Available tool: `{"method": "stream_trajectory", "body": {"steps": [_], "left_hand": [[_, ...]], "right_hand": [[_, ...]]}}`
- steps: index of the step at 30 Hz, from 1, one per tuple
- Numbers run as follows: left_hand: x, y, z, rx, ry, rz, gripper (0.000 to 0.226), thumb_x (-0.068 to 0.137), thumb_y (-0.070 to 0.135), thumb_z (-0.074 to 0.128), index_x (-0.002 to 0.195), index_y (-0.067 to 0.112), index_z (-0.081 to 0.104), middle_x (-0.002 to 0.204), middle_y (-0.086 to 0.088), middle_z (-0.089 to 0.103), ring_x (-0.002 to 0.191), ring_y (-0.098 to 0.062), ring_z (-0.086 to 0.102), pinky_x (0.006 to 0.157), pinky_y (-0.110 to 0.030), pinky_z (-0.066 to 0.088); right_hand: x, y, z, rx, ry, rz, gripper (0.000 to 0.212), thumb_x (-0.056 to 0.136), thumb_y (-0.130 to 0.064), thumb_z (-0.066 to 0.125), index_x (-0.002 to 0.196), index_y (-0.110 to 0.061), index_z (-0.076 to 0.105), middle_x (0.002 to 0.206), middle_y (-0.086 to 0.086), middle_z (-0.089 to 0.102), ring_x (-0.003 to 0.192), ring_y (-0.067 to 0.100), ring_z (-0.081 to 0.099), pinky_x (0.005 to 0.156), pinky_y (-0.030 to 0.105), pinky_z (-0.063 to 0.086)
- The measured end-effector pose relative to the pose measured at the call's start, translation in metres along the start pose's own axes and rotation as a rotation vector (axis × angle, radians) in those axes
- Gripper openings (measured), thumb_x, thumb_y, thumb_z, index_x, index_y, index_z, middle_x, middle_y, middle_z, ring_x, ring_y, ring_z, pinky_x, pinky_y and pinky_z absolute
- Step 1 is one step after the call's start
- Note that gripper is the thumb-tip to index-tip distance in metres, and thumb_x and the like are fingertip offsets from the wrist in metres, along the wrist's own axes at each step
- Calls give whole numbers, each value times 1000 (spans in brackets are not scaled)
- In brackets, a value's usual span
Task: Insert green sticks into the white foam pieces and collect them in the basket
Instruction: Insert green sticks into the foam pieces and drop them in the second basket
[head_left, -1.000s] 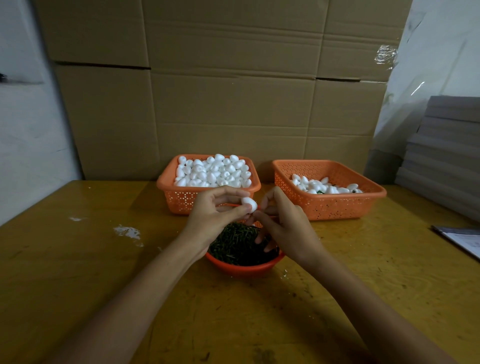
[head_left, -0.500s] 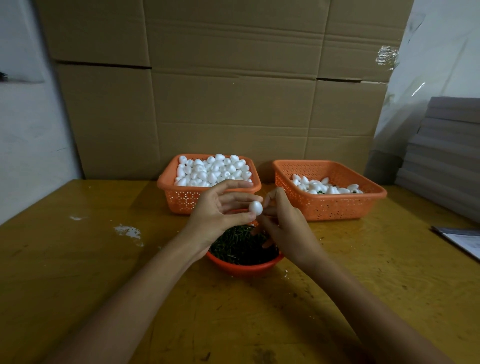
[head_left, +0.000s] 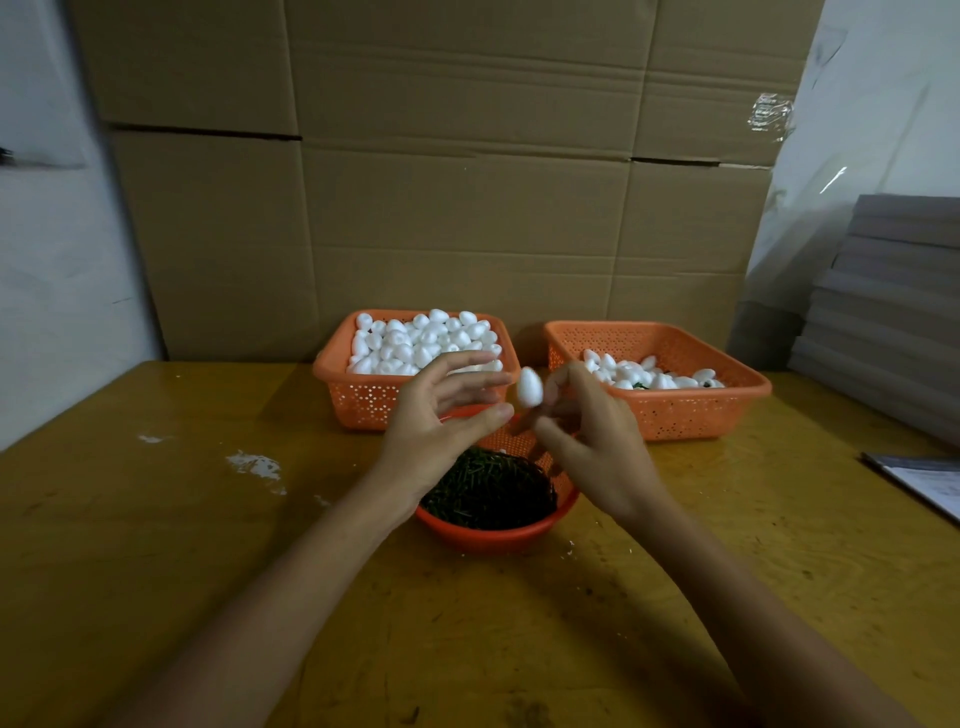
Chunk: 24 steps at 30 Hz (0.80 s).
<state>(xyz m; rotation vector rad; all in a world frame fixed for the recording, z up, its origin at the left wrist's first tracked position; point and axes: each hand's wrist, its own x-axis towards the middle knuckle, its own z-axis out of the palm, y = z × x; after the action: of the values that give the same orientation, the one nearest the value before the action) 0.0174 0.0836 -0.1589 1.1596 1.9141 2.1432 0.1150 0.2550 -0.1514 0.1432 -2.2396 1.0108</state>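
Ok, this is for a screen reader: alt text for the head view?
A right hand pinches a white foam piece above a red bowl of green sticks, the left hand open beside it. Behind stand a full orange basket and a sparser basket of foam pieces.

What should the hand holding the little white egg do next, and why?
Probably the right hand should carry the foam piece to the right basket and drop it in. The left hand is open and off it, and that basket's pieces show green bits, so it seems the finished pile.

On the table (head_left: 156, 545), a bowl (head_left: 493, 538) of sticks (head_left: 488, 491) sits before the left basket (head_left: 363, 402) and right basket (head_left: 685, 415) (2 abreast).
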Motion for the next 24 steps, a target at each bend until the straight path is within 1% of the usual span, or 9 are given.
{"method": "stream_trajectory", "body": {"steps": [4,6,8,11,13,16,18,20,24], "left_hand": [[-1,-1,5,121,3,14,31,93,11,77,122,20,68,111,1,77,108,-13,71,97,-52,59],[-2,-1,7,169,-16,22,25,95,10,75,117,21,68,107,1,76,106,-13,71,91,-47,61],[-2,-1,7,179,-27,26,23,96,9,73,115,21,69,106,1,76,105,-13,71,85,-41,62],[-2,-1,7,193,-29,20,21,97,10,72,114,21,69,105,1,76,106,-13,70,88,-46,62],[-3,0,7,192,-28,16,19,98,10,71,113,21,69,105,1,76,106,-13,70,90,-51,61],[-4,1,7,191,-31,18,18,98,9,71,113,20,69,104,-1,76,105,-14,71,90,-54,60],[-4,1,8,199,-43,26,18,98,7,70,112,18,69,103,-4,76,103,-16,71,89,-54,60],[-4,0,8,215,-57,29,16,98,7,70,111,17,69,103,-7,75,102,-16,71,89,-53,60],[-3,-4,7,261,-81,26,13,98,11,71,106,22,71,102,-4,75,102,-15,71,92,-53,59]], "right_hand": [[9,6,-34,-30,436,-5,12,96,-27,57,103,-27,47,98,-6,76,82,11,76,61,50,63],[15,15,-59,-70,684,-32,13,98,-30,55,108,-30,48,99,-9,74,81,9,75,64,45,64],[20,28,-81,-145,912,-37,17,100,-29,57,114,-20,52,99,-17,72,80,3,74,66,39,64],[28,50,-99,-315,1110,19,25,100,-27,56,116,-8,56,101,-18,72,75,-10,64,67,21,54],[31,70,-103,-491,987,114,25,102,-27,55,119,-9,57,105,3,75,79,1,62,67,25,47],[31,102,-101,-808,460,330,23,108,-25,50,118,-10,64,108,20,72,94,35,65,74,43,54],[28,109,-99,-883,262,431,34,110,-30,42,116,-9,68,115,24,69,113,45,58,86,51,53],[25,108,-97,-860,230,455,40,111,-34,37,112,-8,67,120,26,66,122,47,53,94,53,49],[26,90,-82,-844,246,355,34,110,-28,42,108,-4,65,119,28,63,116,45,54,96,50,45]]}}
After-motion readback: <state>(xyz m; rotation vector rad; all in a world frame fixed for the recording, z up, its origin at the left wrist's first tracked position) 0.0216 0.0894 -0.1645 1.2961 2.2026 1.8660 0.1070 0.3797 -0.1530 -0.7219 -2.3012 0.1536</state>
